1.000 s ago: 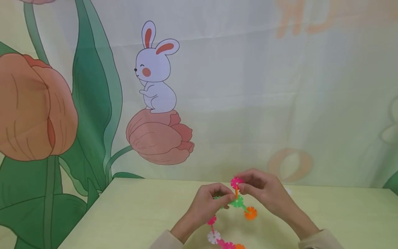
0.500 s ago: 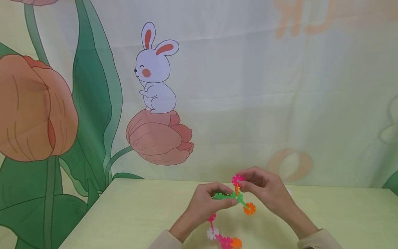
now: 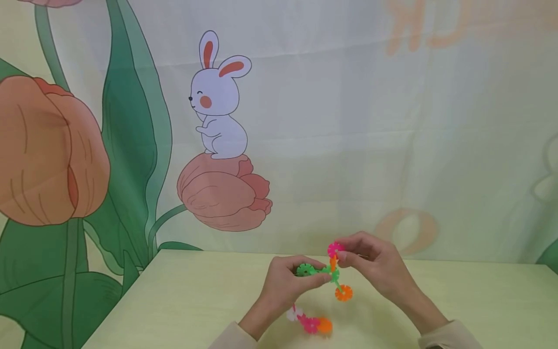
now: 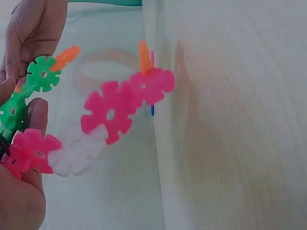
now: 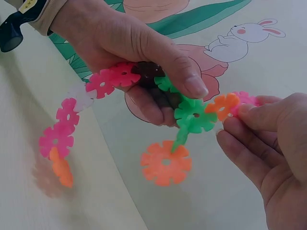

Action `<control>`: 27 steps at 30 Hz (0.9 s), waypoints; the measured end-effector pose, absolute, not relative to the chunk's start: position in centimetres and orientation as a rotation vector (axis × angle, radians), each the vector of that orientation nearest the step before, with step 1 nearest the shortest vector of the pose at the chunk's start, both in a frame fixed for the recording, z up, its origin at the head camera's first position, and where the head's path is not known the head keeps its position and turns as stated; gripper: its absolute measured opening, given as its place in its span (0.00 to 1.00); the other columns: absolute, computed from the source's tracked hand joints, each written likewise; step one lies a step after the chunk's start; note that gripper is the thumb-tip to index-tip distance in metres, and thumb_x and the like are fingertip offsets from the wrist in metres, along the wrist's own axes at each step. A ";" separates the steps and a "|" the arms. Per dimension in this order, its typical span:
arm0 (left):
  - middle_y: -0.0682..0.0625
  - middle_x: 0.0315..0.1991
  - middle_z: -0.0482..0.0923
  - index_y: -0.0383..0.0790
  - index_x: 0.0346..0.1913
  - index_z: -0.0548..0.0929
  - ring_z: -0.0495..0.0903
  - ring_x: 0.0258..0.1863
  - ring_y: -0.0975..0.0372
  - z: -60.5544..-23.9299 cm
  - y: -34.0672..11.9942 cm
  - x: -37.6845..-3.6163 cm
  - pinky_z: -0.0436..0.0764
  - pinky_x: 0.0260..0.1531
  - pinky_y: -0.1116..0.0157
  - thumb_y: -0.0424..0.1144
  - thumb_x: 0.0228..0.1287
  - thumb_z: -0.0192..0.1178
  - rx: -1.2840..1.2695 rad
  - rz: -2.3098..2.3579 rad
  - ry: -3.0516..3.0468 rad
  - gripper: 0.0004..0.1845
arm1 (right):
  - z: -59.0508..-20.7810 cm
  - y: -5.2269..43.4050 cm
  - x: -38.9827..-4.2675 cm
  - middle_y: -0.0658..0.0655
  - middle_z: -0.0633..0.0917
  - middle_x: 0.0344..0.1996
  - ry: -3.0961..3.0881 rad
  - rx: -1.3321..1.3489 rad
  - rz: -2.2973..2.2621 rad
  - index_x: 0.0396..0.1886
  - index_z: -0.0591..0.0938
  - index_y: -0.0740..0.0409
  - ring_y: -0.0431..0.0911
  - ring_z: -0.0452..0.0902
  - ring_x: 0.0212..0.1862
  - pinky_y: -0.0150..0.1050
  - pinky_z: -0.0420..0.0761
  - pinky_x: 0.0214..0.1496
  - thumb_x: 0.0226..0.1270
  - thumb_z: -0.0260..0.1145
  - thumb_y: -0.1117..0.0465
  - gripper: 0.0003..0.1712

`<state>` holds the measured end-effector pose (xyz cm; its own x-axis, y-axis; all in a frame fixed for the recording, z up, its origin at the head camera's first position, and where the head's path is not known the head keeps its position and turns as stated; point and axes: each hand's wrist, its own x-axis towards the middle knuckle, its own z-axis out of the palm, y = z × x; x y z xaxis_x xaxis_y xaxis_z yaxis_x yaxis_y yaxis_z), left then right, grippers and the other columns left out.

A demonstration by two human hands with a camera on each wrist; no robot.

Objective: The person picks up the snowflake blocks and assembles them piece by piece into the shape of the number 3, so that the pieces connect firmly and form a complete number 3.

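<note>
A chain of interlocking snowflake discs hangs between both hands above the table. My left hand (image 3: 289, 283) grips it at the green discs (image 5: 195, 116), thumb on one side and fingers on the other. My right hand (image 3: 375, 264) pinches a pink disc (image 3: 335, 249), partly hidden by the fingertips. An orange disc (image 5: 223, 106) joins that pink disc to the green part. Another orange disc (image 3: 344, 293) dangles below the green one. Beyond the left palm run a black disc (image 5: 149, 72), pink discs (image 4: 110, 112), a white disc (image 4: 79, 152) and an orange end disc (image 5: 61, 167).
The pale yellow table (image 3: 174, 300) lies beneath the hands. Behind it hangs a cloth backdrop (image 3: 327, 121) printed with a rabbit and tulips. A thin pink and blue item (image 4: 152, 110) shows near the table edge, its kind unclear.
Both hands keep their grips. The pink disc in the right hand has risen slightly. The green discs have turned, and the chain's lower end has swung up and a little left.
</note>
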<state>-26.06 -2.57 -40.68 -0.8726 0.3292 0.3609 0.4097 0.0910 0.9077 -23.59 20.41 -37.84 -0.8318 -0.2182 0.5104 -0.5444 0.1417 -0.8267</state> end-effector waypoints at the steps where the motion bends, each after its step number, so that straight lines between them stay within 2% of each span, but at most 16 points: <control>1: 0.54 0.29 0.89 0.46 0.37 0.95 0.76 0.25 0.67 -40.7 -2.6 -26.0 0.76 0.25 0.73 0.41 0.57 0.82 -0.771 -1.938 -2.261 0.07 | -37.8 20.4 -23.6 0.59 0.90 0.46 -2.150 0.753 1.745 0.49 0.87 0.61 0.55 0.90 0.41 0.44 0.90 0.51 0.72 0.72 0.68 0.08; 8: 0.51 0.28 0.89 0.41 0.37 0.95 0.82 0.24 0.64 -40.8 -2.4 -25.9 0.83 0.27 0.72 0.38 0.56 0.82 -0.732 -2.044 -2.190 0.07 | -38.0 20.4 -23.7 0.61 0.90 0.46 -2.123 0.827 1.721 0.50 0.87 0.62 0.52 0.90 0.41 0.44 0.91 0.50 0.73 0.70 0.71 0.09; 13: 0.49 0.29 0.89 0.38 0.36 0.94 0.85 0.25 0.63 -40.7 -2.3 -25.8 0.84 0.27 0.72 0.37 0.56 0.82 -0.706 -2.094 -2.164 0.08 | -38.0 20.7 -23.7 0.61 0.90 0.46 -2.137 0.832 1.699 0.49 0.86 0.62 0.51 0.90 0.41 0.43 0.90 0.50 0.73 0.70 0.71 0.08; 20: 0.47 0.26 0.88 0.39 0.36 0.94 0.85 0.23 0.60 -40.3 -2.4 -25.8 0.68 0.19 0.74 0.38 0.55 0.82 -0.619 -2.125 -2.143 0.08 | -38.1 20.7 -23.9 0.62 0.90 0.45 -2.107 0.814 1.730 0.48 0.85 0.64 0.52 0.91 0.40 0.44 0.91 0.50 0.72 0.70 0.73 0.08; 23: 0.46 0.28 0.88 0.39 0.36 0.94 0.89 0.26 0.57 -40.2 -2.4 -25.9 0.71 0.19 0.74 0.37 0.55 0.82 -0.618 -2.151 -2.131 0.08 | -38.2 20.5 -23.9 0.63 0.90 0.45 -2.080 0.812 1.750 0.48 0.84 0.66 0.52 0.91 0.39 0.45 0.91 0.49 0.72 0.70 0.74 0.08; 27: 0.47 0.27 0.88 0.40 0.36 0.94 0.88 0.25 0.57 -40.2 -2.4 -25.9 0.69 0.18 0.74 0.37 0.56 0.81 -0.615 -2.155 -2.140 0.08 | -38.5 20.3 -24.0 0.62 0.90 0.44 -2.068 0.795 1.760 0.47 0.84 0.66 0.51 0.90 0.39 0.44 0.91 0.48 0.71 0.70 0.74 0.08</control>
